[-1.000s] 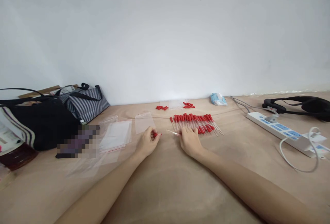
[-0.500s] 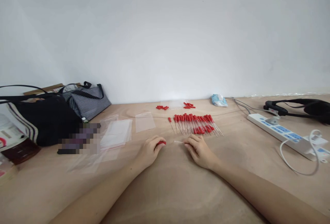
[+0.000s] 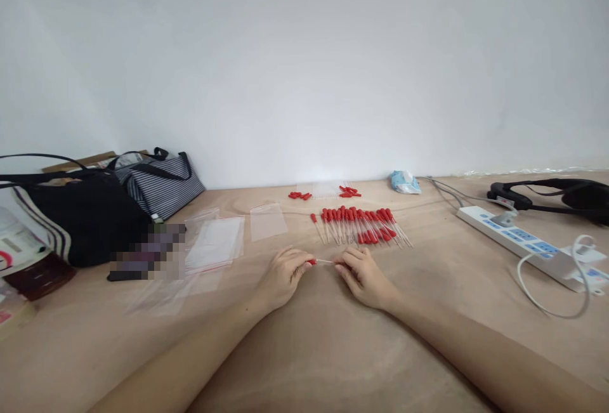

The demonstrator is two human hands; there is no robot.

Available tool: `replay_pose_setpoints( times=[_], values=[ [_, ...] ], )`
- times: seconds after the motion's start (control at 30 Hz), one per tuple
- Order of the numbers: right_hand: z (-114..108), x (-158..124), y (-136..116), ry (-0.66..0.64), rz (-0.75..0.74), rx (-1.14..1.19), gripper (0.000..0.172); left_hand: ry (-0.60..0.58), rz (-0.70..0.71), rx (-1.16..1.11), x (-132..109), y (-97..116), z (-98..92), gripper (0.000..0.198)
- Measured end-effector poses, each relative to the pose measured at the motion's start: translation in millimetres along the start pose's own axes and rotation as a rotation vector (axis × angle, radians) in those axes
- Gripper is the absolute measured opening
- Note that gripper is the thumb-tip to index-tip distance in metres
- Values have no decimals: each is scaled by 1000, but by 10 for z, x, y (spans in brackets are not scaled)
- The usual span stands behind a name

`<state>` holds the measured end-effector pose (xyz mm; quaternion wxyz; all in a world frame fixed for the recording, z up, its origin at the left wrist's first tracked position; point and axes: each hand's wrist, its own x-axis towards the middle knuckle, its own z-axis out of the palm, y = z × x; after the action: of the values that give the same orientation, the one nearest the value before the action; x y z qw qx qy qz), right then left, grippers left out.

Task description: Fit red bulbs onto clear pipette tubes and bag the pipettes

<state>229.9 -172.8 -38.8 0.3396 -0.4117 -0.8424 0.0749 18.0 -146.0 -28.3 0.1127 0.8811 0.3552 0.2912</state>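
Note:
Between thumb and fingers, my left hand (image 3: 287, 276) pinches a red rubber bulb (image 3: 313, 261), its tip showing. My right hand (image 3: 360, 273) grips a thin clear dropper tube (image 3: 325, 262), whose left end meets the bulb. How far the tube sits inside the bulb I cannot tell. Just beyond my hands lies a row of red-bulbed droppers (image 3: 354, 226), with one dropper (image 3: 314, 219) a little apart at its left. Farther back are loose red bulbs (image 3: 299, 196) in two small groups, and clear tubes (image 3: 325, 192) between them.
Clear zip bags (image 3: 216, 242) lie to the left, with one bag (image 3: 269, 221) nearer the middle. Dark and striped bags (image 3: 164, 184) stand at the far left beside a bottle (image 3: 35, 267). A power strip (image 3: 528, 245), black headset (image 3: 547, 194) and blue packet (image 3: 405, 182) are on the right.
My left hand has moved right, bringing the red bulb against the end of the tube. My right hand has shifted slightly left with the tube.

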Motion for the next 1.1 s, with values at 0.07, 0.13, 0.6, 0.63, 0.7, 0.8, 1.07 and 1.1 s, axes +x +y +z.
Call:
replay_pose_setpoints(
  times=[0.07,0.13,0.6,0.63,0.7,0.8,1.07,1.1],
  values=[
    [1,-1,0,-6,1,6,16,5,-3,-25,-1,10,-4,25],
    [-2,-1,-5,-11,4,9,16,2,-16,-53,1,23,-10,26],
    [-6,34,20,-56,-69,-46,22,-56,7,-54,11,95,-5,23],
    [-11,45,28,-57,-83,-63,22,-47,9,-46,7,88,0,23],
    [-28,69,42,-67,-120,-106,22,-34,12,-32,0,79,6,23],
    [-63,101,53,-90,-190,-193,23,-44,25,-23,-6,78,10,22],
    [-75,99,38,-25,-319,-380,29,-63,28,-46,2,69,14,19],
    [-64,89,33,-22,-306,-366,28,-57,39,-40,1,70,14,19]
  ],
)
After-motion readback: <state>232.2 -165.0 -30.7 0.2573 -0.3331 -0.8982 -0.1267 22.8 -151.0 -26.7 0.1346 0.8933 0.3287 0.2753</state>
